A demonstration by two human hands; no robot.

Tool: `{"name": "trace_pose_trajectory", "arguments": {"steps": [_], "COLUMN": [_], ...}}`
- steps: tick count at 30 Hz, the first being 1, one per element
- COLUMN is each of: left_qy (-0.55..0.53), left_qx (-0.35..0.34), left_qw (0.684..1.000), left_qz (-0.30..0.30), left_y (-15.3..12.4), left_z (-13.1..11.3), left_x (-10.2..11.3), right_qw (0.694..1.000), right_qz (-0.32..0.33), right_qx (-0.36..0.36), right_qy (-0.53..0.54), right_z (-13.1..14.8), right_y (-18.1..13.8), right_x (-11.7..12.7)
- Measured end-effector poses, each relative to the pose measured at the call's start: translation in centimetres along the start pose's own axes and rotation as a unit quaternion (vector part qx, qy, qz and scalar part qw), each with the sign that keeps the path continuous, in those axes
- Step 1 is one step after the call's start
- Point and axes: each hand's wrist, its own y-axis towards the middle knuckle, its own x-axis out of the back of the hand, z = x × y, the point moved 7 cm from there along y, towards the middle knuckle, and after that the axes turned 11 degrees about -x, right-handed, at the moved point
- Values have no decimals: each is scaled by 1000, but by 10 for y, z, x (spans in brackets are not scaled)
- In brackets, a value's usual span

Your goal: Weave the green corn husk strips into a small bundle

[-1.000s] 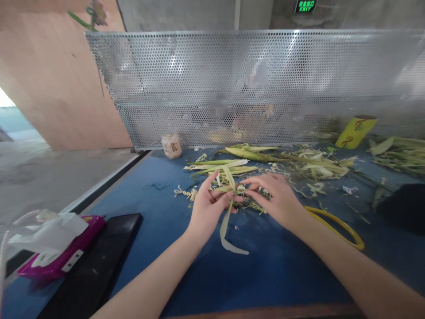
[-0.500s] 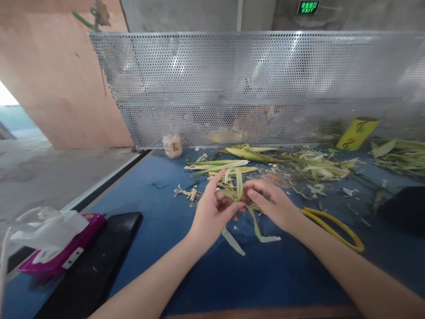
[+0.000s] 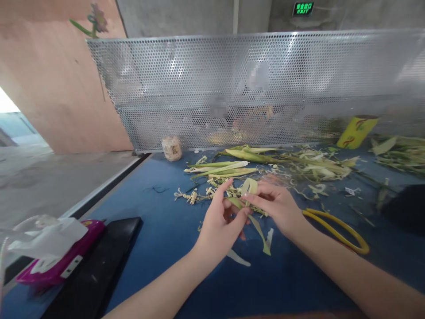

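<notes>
Pale green leaf strips [image 3: 249, 186] run between my two hands, over the middle of the blue table. My left hand [image 3: 221, 221] pinches the strips between thumb and fingers. With thumb and fingertips, my right hand [image 3: 274, 200] grips the looped end of one strip. Loose ends hang below the hands toward the table. The crossing of the strips is partly hidden behind my fingers. Just beyond my left hand lie small woven leaf figures [image 3: 189, 196], and behind them long flat leaves [image 3: 224, 169].
A yellow ring-shaped loop [image 3: 345, 241] lies right of my right arm. Leaf scraps [image 3: 318, 164] spread along the back, near a yellow cylinder [image 3: 357, 131] and a whitish jar [image 3: 171, 148]. A perforated metal screen [image 3: 199, 75] borders the table. At left sit a magenta tissue box [image 3: 63, 257] and a black flat object [image 3: 96, 266].
My right hand has moved in closer and now holds a strip bent into a loop; before, that strip stood up between the hands. The hanging ends have shifted. The view has tilted slightly.
</notes>
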Motion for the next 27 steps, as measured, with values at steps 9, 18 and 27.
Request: {"name": "trace_pose_trajectory", "arguments": {"steps": [9,18,27], "left_qy": [20,63,-19], "left_qx": [-4,-21,-1], "left_qw": [1000,994,996], "left_qz": [4,-89,-89], "left_y": [-3,5,8], "left_z": [5,-5,-4], "left_x": [0,26,26], "right_qw": [995,938,890], "right_qz": [71,204,205], "right_qx": [-44,-10,108], "right_qy": [-59,-280,-393], "right_z": [-4,-8,6], "right_y": [3,-10,-10], "right_x": [-4,-26,-15]}}
